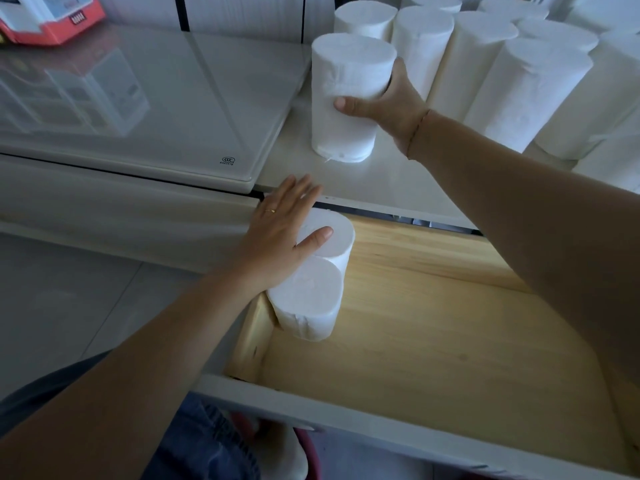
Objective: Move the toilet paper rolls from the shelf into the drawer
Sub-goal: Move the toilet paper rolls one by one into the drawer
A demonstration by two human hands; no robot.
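White shelf top point(381, 178) over an open wooden drawer point(433, 323): two rolls in the drawer point(311, 292) stand in its far left corner, the left hand point(280, 233) flat on them, fingers together. The right hand point(388, 102) wraps one roll point(346, 95) near the shelf's front edge. Many remaining rolls point(519, 71) crowd the shelf's back right, so most work remains.

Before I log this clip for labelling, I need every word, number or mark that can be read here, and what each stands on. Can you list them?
"CCC" in an oval: near the front corner of the glossy white panel.
Tiny line under that mark: too small to read.
Dark label on the red and white box: blurred, unreadable.
Toilet paper rolls and wooden drawer: no text visible.
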